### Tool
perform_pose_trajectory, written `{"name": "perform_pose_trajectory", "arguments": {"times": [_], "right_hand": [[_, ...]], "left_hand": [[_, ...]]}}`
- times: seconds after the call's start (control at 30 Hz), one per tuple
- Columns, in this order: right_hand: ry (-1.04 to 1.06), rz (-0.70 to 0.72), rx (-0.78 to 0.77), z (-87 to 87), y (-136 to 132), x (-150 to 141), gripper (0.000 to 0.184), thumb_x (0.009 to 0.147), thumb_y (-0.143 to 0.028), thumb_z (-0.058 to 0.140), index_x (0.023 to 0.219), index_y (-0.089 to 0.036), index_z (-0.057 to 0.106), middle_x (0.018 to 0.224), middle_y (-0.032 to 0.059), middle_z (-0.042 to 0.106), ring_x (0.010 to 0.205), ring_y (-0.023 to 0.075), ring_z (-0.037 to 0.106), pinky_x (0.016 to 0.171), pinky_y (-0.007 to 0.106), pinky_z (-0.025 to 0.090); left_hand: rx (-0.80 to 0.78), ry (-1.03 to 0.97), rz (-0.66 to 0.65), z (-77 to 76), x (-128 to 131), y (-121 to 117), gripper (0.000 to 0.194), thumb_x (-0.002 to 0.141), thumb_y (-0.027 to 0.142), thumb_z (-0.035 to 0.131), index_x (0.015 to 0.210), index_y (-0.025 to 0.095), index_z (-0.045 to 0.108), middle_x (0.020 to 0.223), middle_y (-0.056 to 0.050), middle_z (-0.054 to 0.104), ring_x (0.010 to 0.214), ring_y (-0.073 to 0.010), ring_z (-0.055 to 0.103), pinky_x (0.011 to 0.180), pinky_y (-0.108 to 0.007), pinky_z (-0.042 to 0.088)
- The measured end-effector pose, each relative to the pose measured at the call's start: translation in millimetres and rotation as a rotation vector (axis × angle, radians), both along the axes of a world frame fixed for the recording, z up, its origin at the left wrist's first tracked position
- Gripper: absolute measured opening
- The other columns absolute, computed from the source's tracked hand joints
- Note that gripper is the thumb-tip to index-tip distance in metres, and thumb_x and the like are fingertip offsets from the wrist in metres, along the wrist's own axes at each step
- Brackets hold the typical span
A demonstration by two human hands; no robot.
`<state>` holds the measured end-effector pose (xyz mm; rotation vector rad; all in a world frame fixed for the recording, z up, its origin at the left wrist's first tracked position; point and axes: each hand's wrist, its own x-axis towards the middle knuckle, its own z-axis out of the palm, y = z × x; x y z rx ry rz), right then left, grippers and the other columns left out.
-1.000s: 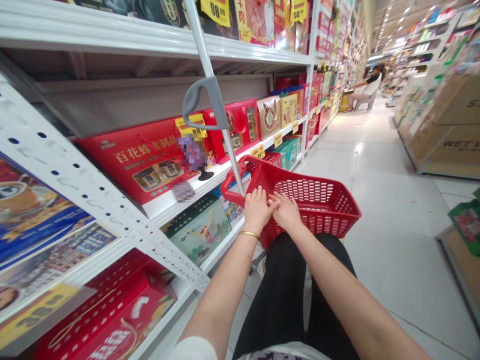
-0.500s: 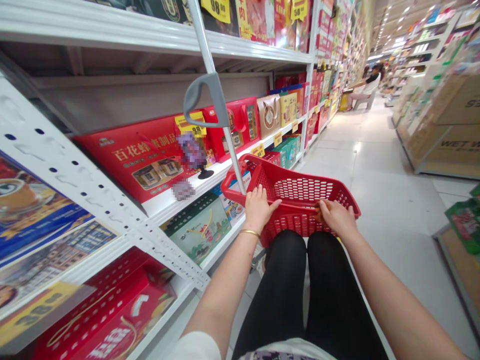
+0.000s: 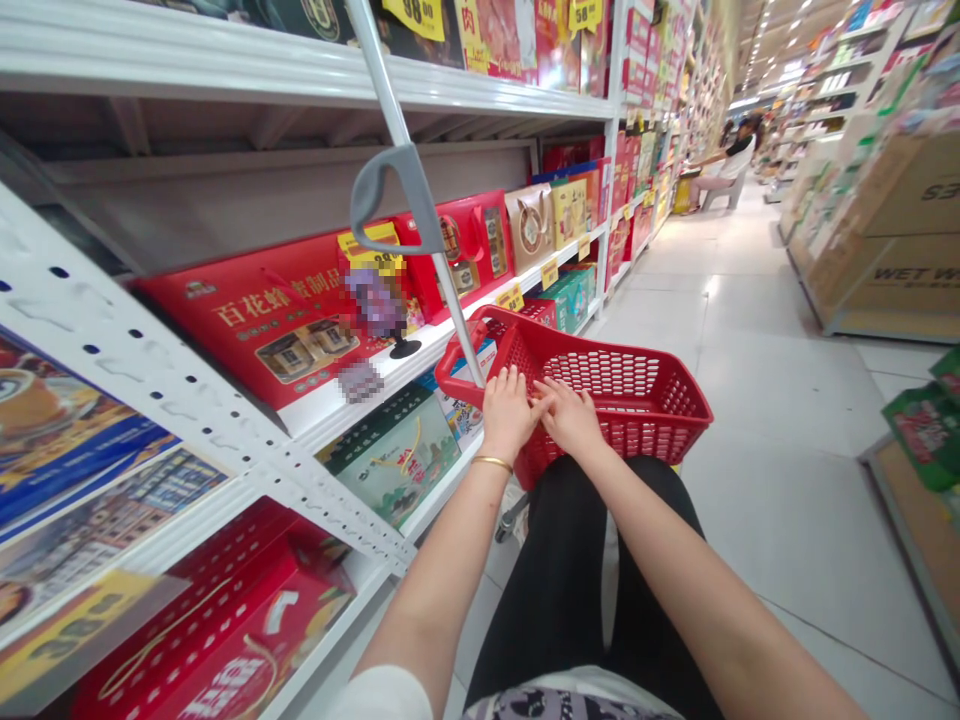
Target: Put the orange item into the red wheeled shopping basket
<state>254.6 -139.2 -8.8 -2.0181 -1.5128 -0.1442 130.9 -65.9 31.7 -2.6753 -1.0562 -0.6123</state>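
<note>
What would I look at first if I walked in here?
The red plastic shopping basket comes first, right in front of the person, with the left hand and right hand resting on its near rim. Left of it, big red gift boxes fill the white metal shelves.

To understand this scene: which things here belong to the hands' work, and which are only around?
In use: left hand, right hand, red plastic basket, metal pole with grey grip.
Only around: white perforated shelf upright, red gift boxes, green box, seated person.
</note>
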Motion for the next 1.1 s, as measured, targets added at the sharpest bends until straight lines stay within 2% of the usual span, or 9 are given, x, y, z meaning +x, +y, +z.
{"name": "perform_pose_trajectory", "arguments": {"times": [0.07, 0.2, 0.37, 0.43, 0.5, 0.7, 0.8, 0.93, 1.1], "right_hand": [[-0.015, -0.035, 0.003, -5.2, -12.5, 16.5, 0.051, 0.111, -0.047, 0.039, 0.155, -0.030, 0.058, 0.165, 0.0060, 0.054, 0.151, 0.0307, 0.048, 0.127, 0.062, 0.028], [-0.010, -0.222, -0.020, -23.0, -51.0, 69.4, 0.052, 0.111, -0.050, 0.037, 0.150, -0.027, 0.063, 0.159, 0.0094, 0.060, 0.148, 0.0324, 0.050, 0.127, 0.068, 0.022], [0.064, -0.408, -0.075, -37.9, -82.3, 120.6, 0.054, 0.110, -0.051, 0.034, 0.149, -0.027, 0.063, 0.163, 0.0079, 0.056, 0.155, 0.0369, 0.041, 0.126, 0.077, 0.018], [0.051, -0.430, -0.095, -37.6, -78.5, 119.8, 0.055, 0.110, -0.050, 0.034, 0.149, -0.027, 0.065, 0.164, 0.0080, 0.055, 0.157, 0.0387, 0.037, 0.126, 0.078, 0.018], [0.021, -0.411, -0.115, -34.0, -66.3, 104.7, 0.055, 0.111, -0.049, 0.033, 0.148, -0.027, 0.066, 0.164, 0.0077, 0.055, 0.158, 0.0388, 0.036, 0.126, 0.077, 0.018], [-0.039, -0.132, -0.021, -14.0, -15.5, 27.0, 0.053, 0.112, -0.048, 0.035, 0.153, -0.028, 0.061, 0.167, 0.0051, 0.052, 0.158, 0.0349, 0.038, 0.129, 0.067, 0.022], [-0.017, -0.077, -0.003, -6.6, -4.3, 8.2, 0.051, 0.111, -0.043, 0.038, 0.154, -0.028, 0.060, 0.167, 0.0058, 0.051, 0.157, 0.0345, 0.040, 0.128, 0.064, 0.026], [-0.013, -0.062, -0.006, -8.8, -16.6, 20.0, 0.053, 0.112, -0.047, 0.036, 0.156, -0.028, 0.058, 0.167, 0.0066, 0.052, 0.154, 0.0326, 0.044, 0.127, 0.062, 0.030], [0.006, -0.251, -0.054, -26.4, -58.2, 78.9, 0.053, 0.112, -0.050, 0.034, 0.151, -0.028, 0.062, 0.163, 0.0077, 0.056, 0.154, 0.0344, 0.044, 0.127, 0.073, 0.019]], "left_hand": [[-0.003, -0.009, 0.000, -0.2, -0.3, -0.1, 0.082, 0.110, 0.067, 0.026, 0.155, 0.006, 0.057, 0.167, -0.021, 0.048, 0.159, -0.0331, 0.041, 0.131, -0.048, 0.026], [-0.020, -0.037, 0.003, -1.8, -0.1, -0.4, 0.083, 0.108, 0.071, 0.031, 0.155, 0.008, 0.058, 0.168, -0.021, 0.048, 0.159, -0.0343, 0.041, 0.131, -0.050, 0.027], [-0.018, -0.052, 0.008, -3.6, 0.9, 0.3, 0.085, 0.107, 0.074, 0.031, 0.154, 0.008, 0.059, 0.167, -0.020, 0.048, 0.158, -0.0343, 0.041, 0.130, -0.050, 0.028], [-0.013, -0.052, 0.008, -4.1, 1.2, 1.0, 0.086, 0.107, 0.074, 0.032, 0.152, 0.007, 0.060, 0.167, -0.021, 0.049, 0.158, -0.0347, 0.042, 0.130, -0.050, 0.028], [-0.007, -0.052, 0.011, -4.4, 1.3, 1.5, 0.086, 0.107, 0.074, 0.032, 0.152, 0.007, 0.061, 0.166, -0.021, 0.049, 0.157, -0.0347, 0.042, 0.130, -0.050, 0.028], [-0.001, -0.037, 0.016, -1.9, 1.0, -0.1, 0.083, 0.109, 0.071, 0.028, 0.152, 0.008, 0.060, 0.167, -0.021, 0.049, 0.157, -0.0338, 0.042, 0.129, -0.049, 0.029], [-0.004, -0.019, 0.018, 0.2, 1.0, -1.5, 0.082, 0.110, 0.068, 0.027, 0.153, 0.006, 0.059, 0.167, -0.021, 0.049, 0.157, -0.0336, 0.043, 0.129, -0.049, 0.029], [0.008, -0.018, 0.011, 0.0, 1.2, -1.9, 0.083, 0.110, 0.068, 0.026, 0.153, 0.004, 0.058, 0.165, -0.023, 0.050, 0.156, -0.0338, 0.044, 0.129, -0.049, 0.029], [-0.014, -0.044, 0.015, -2.5, 1.4, -0.9, 0.083, 0.108, 0.072, 0.030, 0.153, 0.010, 0.060, 0.167, -0.020, 0.049, 0.157, -0.0340, 0.043, 0.128, -0.051, 0.030]]}}
